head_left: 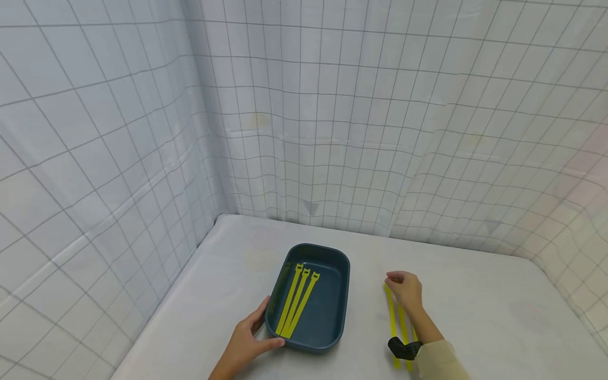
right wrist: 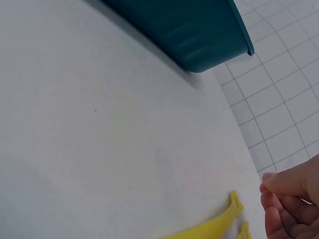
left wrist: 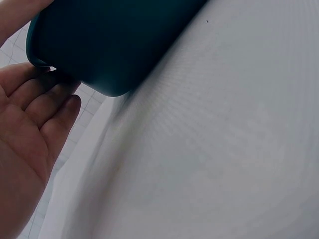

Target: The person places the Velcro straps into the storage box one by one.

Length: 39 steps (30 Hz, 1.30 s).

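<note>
My left hand [head_left: 244,338] grips the near-left corner of a dark teal rectangular tray [head_left: 328,345], thumb on the rim and fingers along the outer side. Fingers of that hand [left wrist: 37,99] touch the tray wall in the left wrist view. Inside the tray lie three yellow cable straps [head_left: 297,303] with slotted heads, side by side. To the right, more yellow cable straps [head_left: 392,316] lie on the table, partly hidden under my right hand and wrist. My right hand [head_left: 407,290] is over their far ends, thumb against curled fingers. In the right wrist view, the strap ends [right wrist: 234,201] appear apart from the fingers.
A white cloth covers the table [head_left: 475,295]. Grid-patterned white curtains [head_left: 332,132] hang at the back and on both sides. A black wrist device [head_left: 404,348] sits on my right wrist, over the straps.
</note>
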Each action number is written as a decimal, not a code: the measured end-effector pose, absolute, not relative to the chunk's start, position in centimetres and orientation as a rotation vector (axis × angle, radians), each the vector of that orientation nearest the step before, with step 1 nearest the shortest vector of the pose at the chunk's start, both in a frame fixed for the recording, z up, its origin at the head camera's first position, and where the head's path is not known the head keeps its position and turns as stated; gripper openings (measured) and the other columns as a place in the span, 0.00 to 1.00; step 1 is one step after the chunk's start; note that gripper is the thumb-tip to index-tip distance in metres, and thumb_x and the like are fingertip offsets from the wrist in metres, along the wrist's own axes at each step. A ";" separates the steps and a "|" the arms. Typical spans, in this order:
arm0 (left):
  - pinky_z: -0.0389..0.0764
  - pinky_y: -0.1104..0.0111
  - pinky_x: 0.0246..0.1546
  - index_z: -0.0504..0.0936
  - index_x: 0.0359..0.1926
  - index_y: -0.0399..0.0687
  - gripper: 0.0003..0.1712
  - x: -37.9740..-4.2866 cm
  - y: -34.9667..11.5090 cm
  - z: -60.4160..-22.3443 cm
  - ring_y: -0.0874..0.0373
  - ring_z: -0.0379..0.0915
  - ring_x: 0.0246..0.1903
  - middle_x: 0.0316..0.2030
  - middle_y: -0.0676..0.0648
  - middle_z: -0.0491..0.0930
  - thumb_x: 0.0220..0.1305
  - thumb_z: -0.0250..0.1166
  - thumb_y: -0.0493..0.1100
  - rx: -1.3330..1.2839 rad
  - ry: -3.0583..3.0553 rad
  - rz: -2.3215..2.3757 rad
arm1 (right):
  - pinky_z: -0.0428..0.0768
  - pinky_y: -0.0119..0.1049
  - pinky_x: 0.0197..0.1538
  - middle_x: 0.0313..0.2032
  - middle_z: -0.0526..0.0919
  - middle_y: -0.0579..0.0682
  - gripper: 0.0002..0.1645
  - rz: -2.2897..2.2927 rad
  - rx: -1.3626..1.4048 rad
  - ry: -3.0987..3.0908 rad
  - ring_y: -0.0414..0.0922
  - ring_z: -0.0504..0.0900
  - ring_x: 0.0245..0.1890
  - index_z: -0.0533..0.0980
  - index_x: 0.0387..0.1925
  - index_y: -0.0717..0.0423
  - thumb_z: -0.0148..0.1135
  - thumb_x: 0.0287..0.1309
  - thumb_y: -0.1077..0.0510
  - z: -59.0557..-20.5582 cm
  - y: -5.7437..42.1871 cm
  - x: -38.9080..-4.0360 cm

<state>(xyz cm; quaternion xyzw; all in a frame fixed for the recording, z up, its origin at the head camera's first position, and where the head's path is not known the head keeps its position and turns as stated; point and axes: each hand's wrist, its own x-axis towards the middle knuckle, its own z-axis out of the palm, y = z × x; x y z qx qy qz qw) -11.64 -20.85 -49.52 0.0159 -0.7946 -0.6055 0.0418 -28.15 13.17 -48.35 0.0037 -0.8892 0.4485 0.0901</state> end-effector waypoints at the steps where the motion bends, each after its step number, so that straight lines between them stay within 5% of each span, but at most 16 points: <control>1: 0.68 0.65 0.56 0.59 0.66 0.36 0.53 -11.6 -20.8 -49.5 0.48 0.58 0.61 0.64 0.39 0.59 0.40 0.77 0.44 0.042 -2.428 -1.855 | 0.81 0.39 0.36 0.32 0.82 0.59 0.10 1.329 0.006 -2.648 0.52 0.81 0.33 0.80 0.36 0.70 0.63 0.51 0.67 -48.4 13.2 -28.2; 23: 0.68 0.64 0.56 0.60 0.66 0.36 0.52 -11.5 -20.7 -49.1 0.48 0.58 0.62 0.64 0.39 0.60 0.41 0.77 0.42 0.040 -2.413 -1.871 | 0.80 0.29 0.30 0.31 0.82 0.57 0.12 1.321 -0.019 -2.702 0.49 0.79 0.31 0.79 0.38 0.71 0.64 0.48 0.70 -50.0 13.8 -29.0; 39: 0.68 0.64 0.56 0.59 0.67 0.37 0.53 -11.4 -20.7 -49.1 0.47 0.58 0.62 0.64 0.39 0.59 0.41 0.76 0.43 0.058 -2.418 -1.886 | 0.78 0.35 0.30 0.25 0.80 0.52 0.09 1.226 0.063 -2.791 0.46 0.76 0.26 0.79 0.32 0.71 0.66 0.46 0.70 -49.5 14.1 -28.9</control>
